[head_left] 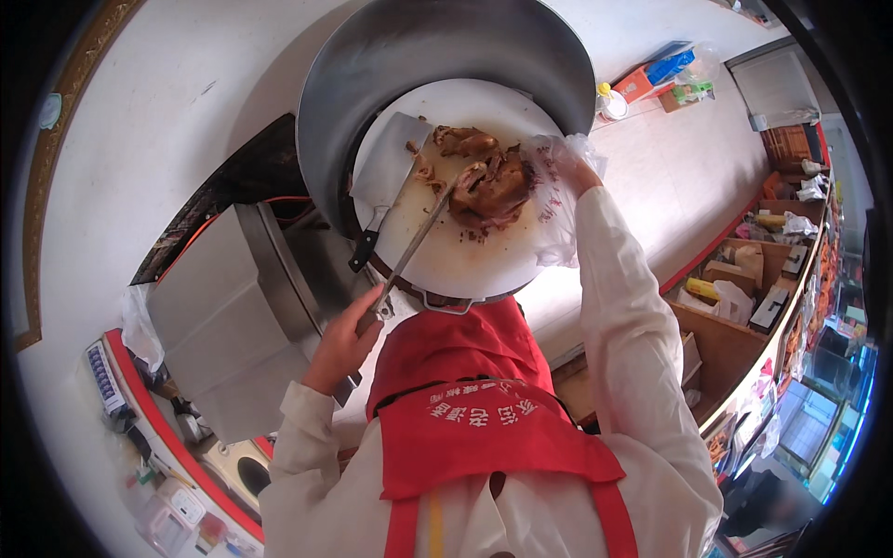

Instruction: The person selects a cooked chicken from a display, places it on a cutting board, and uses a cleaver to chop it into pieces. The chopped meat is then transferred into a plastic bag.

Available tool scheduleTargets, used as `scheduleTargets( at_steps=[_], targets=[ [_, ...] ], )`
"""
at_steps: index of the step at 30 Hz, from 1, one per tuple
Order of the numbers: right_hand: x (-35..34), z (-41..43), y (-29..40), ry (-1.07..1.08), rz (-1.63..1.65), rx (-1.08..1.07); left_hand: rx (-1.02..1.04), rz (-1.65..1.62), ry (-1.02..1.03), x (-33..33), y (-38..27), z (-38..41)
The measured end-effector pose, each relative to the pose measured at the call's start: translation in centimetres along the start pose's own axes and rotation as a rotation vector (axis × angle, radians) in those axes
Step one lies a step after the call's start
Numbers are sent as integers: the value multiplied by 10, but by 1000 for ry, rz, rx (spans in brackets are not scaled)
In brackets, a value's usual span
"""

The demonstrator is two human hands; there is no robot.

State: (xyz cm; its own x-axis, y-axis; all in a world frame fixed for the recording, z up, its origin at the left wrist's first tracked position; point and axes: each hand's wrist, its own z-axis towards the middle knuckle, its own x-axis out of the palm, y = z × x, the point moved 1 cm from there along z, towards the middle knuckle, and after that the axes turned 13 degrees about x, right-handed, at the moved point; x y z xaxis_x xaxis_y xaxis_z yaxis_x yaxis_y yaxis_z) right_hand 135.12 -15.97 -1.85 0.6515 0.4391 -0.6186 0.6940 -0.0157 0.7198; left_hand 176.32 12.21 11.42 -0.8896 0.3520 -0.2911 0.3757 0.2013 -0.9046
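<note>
My left hand grips the near end of a long, narrow metal tool, possibly tongs. Its far tip reaches the brown cooked poultry on a round white cutting board. At the board's right side, my right hand holds a clear plastic bag with red writing. The bag lies against the meat, and its folds partly cover my right fingers. A cleaver with a black handle rests on the board's left, its handle past the rim. Small meat scraps lie beside its blade.
A tall curved metal guard surrounds the board's far side. Left stands a stainless steel cabinet. On the right are wooden compartments with bags and boxes, and a white tub by the wall. A blurred person is at lower right.
</note>
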Motion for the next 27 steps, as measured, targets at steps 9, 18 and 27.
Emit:
scheduleTargets(
  at_steps=[9, 18, 27],
  targets=[
    [-23, -45, -78, 61, 1000, 102, 373, 181, -167, 16, 4, 63],
    [-23, -31, -51, -146, 746, 168, 104, -1, 54, 33, -8, -1],
    [9, 17, -90, -66, 1007, 70, 123, 4, -37, 43, -13, -9]
  ],
)
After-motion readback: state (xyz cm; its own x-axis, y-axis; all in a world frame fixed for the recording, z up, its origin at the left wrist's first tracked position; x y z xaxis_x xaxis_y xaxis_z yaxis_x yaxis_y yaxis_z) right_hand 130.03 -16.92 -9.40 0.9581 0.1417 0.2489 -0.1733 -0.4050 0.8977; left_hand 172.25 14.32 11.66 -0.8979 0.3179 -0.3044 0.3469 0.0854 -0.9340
